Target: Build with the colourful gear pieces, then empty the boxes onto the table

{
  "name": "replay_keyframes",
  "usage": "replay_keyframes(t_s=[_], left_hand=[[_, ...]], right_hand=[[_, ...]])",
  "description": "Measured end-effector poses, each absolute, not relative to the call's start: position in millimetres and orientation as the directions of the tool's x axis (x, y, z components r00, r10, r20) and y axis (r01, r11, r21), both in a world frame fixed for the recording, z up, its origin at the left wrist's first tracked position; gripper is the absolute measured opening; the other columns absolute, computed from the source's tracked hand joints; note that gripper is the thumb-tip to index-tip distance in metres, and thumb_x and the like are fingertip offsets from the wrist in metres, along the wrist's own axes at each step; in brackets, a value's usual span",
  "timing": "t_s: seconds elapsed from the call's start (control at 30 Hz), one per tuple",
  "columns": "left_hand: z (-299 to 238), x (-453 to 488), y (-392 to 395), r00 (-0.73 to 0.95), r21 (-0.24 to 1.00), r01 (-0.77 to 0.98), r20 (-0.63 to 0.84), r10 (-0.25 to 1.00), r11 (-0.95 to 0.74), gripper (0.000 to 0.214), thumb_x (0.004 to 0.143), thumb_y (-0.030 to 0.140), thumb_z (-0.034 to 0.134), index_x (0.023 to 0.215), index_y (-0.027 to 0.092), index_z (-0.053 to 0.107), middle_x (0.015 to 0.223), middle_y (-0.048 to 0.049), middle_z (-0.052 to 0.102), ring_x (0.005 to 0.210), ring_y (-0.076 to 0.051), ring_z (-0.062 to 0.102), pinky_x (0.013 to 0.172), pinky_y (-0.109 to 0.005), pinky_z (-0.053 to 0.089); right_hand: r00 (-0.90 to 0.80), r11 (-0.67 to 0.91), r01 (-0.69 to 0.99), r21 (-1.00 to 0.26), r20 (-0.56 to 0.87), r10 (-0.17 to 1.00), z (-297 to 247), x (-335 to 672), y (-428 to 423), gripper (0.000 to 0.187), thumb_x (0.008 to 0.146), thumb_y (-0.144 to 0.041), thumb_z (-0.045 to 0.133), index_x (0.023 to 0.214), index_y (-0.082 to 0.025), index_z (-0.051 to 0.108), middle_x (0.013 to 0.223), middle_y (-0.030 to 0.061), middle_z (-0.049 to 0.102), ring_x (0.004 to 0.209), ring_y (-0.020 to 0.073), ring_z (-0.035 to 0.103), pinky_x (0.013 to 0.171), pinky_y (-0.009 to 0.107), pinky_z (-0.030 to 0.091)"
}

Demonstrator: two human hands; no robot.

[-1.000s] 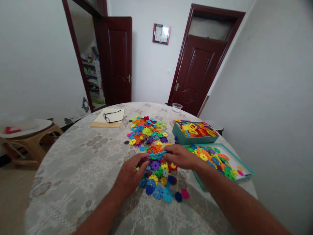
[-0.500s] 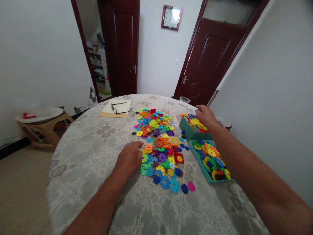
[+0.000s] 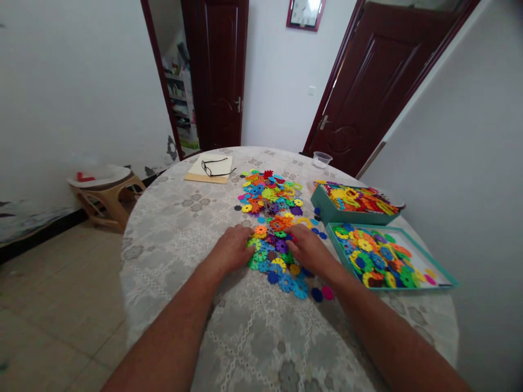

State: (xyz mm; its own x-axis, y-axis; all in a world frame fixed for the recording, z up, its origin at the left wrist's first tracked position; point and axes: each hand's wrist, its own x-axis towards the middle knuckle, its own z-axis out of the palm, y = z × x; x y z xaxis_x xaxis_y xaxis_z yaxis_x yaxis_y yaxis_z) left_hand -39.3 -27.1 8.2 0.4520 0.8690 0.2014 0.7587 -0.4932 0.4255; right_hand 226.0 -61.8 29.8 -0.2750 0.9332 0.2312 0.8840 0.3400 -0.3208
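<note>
Left hand and right hand loosely curled at either side of colourful toothed discs; cannot tell whether gripping. Discs heaped on round, cloth-covered worktop. Glasses farther left, teal box right. Beyond: pale walls, dark-red doors.

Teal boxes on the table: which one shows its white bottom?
The nearer, shallower box; colourful pieces hide the bottom of the deeper box behind it.

Pale walls are surrounding room, left one showing dark patches near tiled floor. Dark red door is standing open; shelves are showing through doorway. Second dark red door is standing at right. Clock is hanging between them, reflecting bright light. Tan stool is standing by left wall. Patterned cloth is covering round table.
</note>
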Motion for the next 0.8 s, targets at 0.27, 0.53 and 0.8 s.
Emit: replay_keyframes(t_s=[0.27,0.53,0.8], left_hand=[[5.4,-33.4,-25.0,0.481,0.435,0.73,0.221,0.849,-0.527,0.026,0.09,0.024,0.059,0.112,0.021,0.073,0.105,-0.0124,0.073,0.1,-0.029,0.066,0.09,-0.039,0.051],[6.2,-23.2,-25.8,0.473,0.443,0.7,0.3,0.828,-0.56,0.026,0.092,0.025,0.063,0.117,0.02,0.071,0.111,-0.0109,0.07,0.109,-0.027,0.063,0.099,-0.04,0.049],[3.8,-7.1,-26.6,0.568,0.34,0.656,0.366,0.737,-0.674,0.038,0.095,0.028,0.067,0.133,0.025,0.066,0.131,-0.0115,0.066,0.12,-0.03,0.055,0.105,-0.048,0.043]], right_hand=[[-0.348,0.376,0.922,-0.088,0.234,0.908,30.2,224.5,-21.8,0.038,0.096,-0.016,0.057,0.133,-0.02,0.068,0.142,0.0164,0.059,0.128,0.0306,0.053,0.109,0.042,0.042],[-0.33,0.343,0.937,-0.066,0.149,0.932,27.8,224.5,-21.2,0.016,0.096,-0.019,0.053,0.101,-0.017,0.069,0.107,0.0126,0.067,0.101,0.0239,0.059,0.091,0.033,0.042],[-0.353,0.381,0.921,-0.078,0.246,0.903,19.0,237.2,-37.6,0.014,0.094,-0.023,0.057,0.102,-0.018,0.066,0.106,0.0112,0.064,0.104,0.0258,0.055,0.095,0.036,0.039]])
